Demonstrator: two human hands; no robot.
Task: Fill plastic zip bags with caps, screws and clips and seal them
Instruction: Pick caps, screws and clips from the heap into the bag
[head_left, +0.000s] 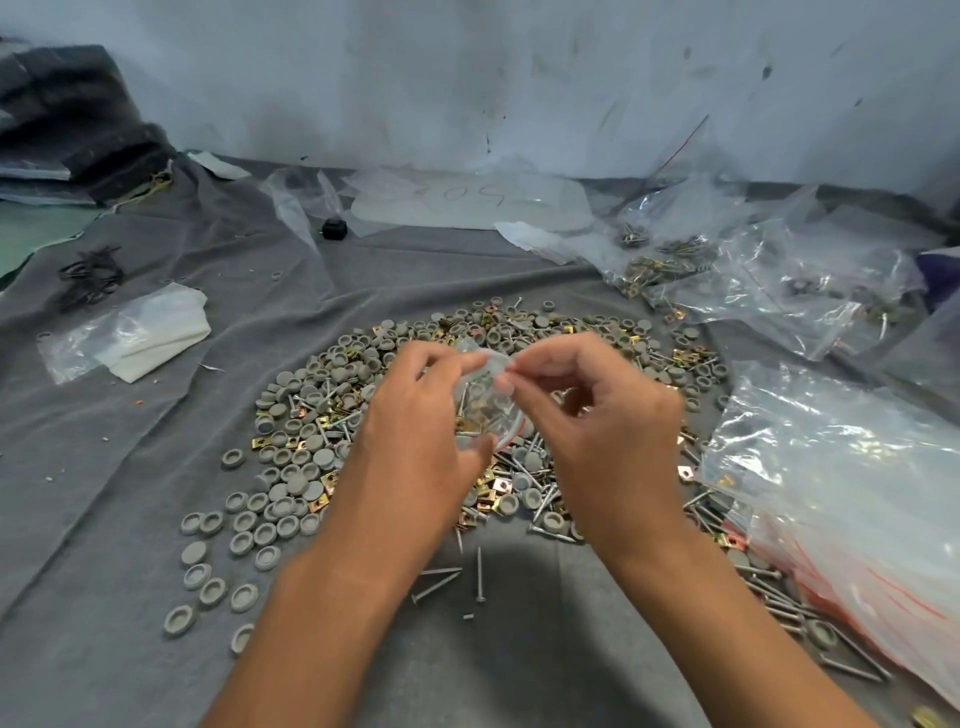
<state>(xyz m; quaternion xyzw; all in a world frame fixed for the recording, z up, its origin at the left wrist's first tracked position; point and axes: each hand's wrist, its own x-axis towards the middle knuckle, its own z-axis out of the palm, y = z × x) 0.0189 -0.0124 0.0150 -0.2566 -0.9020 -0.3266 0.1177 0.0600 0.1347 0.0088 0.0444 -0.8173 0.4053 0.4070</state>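
At frame centre, a small clear plastic zip bag (485, 402) is held up between both hands above the parts heap.

Its top edge is pinched by the left hand (415, 415) and right hand (587, 410), fingers curled; screws and clips are seen inside. Beneath, round grey plastic caps (291, 499), silver metal screws (480, 577) and brass-coloured square clips (501, 486) are spread on the grey cloth (130, 493). Large clear plastic bags (841, 499) lie at right.
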